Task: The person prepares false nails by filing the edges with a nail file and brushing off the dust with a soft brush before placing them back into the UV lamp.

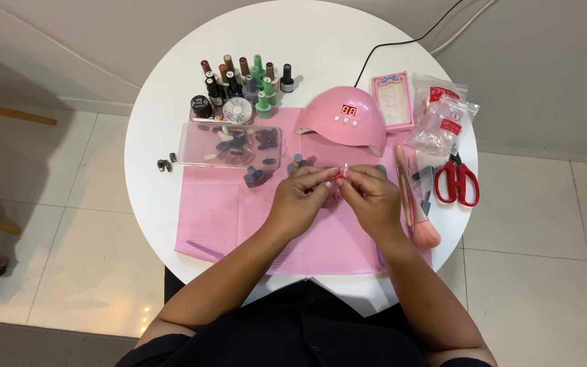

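1. Pale floor tiles surround a round white table that fills the middle of the frame, with a pink mat spread over its lower half.
2. At the upper left of the mat, a clear plastic box lies closed over dark and pale nail tips; their exact count is hard to tell through the lid.
3. Behind the box, nail polish bottles stand in a cluster, beside a small round jar of tiny pieces.
4. At upper right, clear bags hold pale tips, next to a flat pink case.
5. A pink nail lamp sits just above the hands; red scissors and a pink brush lie at the right.
6. The small pink piece sits at frame centre, just above the mat, mostly hidden by fingertips, so its shape is unclear.
7. The left hand pinches the piece with curled fingers, wrist low over the mat.
8. The right hand meets it from the other side, fingertips closed on the same piece.
9. Both forearms run up from the bottom edge, where dark clothing is cut off.
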